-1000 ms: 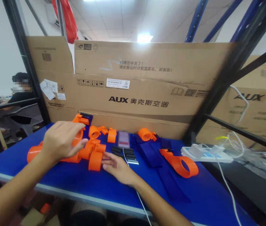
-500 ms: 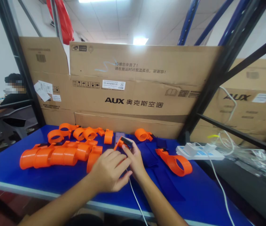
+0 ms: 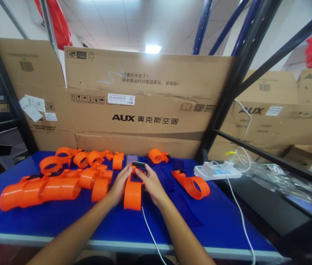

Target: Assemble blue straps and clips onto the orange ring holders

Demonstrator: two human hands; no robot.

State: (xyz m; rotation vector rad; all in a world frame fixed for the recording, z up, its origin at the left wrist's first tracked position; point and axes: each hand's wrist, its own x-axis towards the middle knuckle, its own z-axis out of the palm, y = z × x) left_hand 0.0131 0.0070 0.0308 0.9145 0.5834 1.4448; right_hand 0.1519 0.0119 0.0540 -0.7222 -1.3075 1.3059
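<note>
The orange ring [image 3: 133, 196] was between the two hands, near the middle of the table [image 3: 34, 221]. Left hand [image 3: 119, 187] and right hand [image 3: 152, 185] had fingers curled in, gripping its upper end near the black strip [image 3: 138, 165]. Probably it was light, stiff, smooth; there the hold seemed surest.

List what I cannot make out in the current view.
Head view:
- lower part of flat rectangular phone: behind left hand and black strip
- upper end of thin white cable: behind orange plastic ring and right hand
- its lower end: cut off by bottom edge
- fine print on white paper label: too small
</note>
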